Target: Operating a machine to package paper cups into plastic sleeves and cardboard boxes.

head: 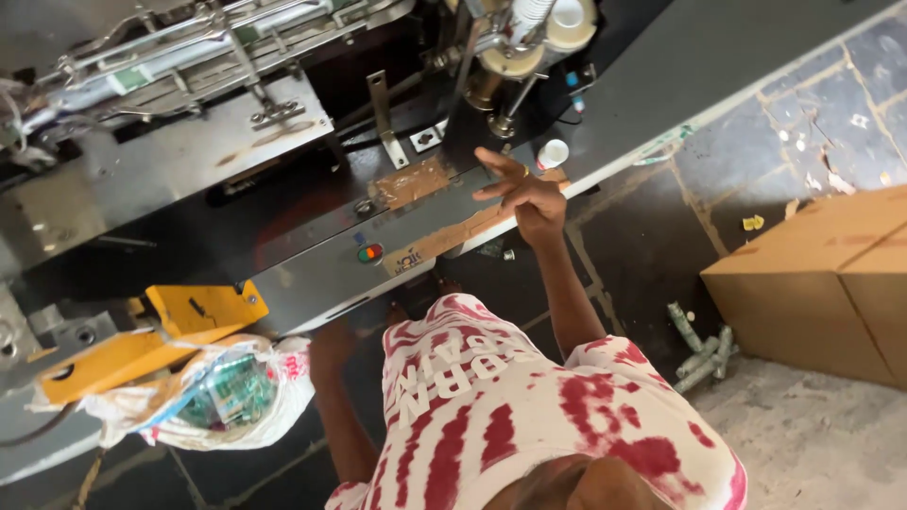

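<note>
A right hand (525, 196) is hovering, fingers spread and empty, over the machine panel (312, 274). The left hand is hiding below the panel's edge (its grip cannot be told).

Dull grey metal machine panel (312, 274) patched with rough brown tape (416, 181); my cotton shirt (529, 406), matt white blotched red; a crinkled glossy plastic bag (227, 392); yellow painted metal bracket (203, 307); 1 matt cardboard box (822, 274) on rough stone floor (812, 444)

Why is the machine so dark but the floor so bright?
Head view: light hits the floor and cardboard box at right; the machine sits in shadow, its metal plate dully shining; a person's hand looks slightly blurred.
</note>
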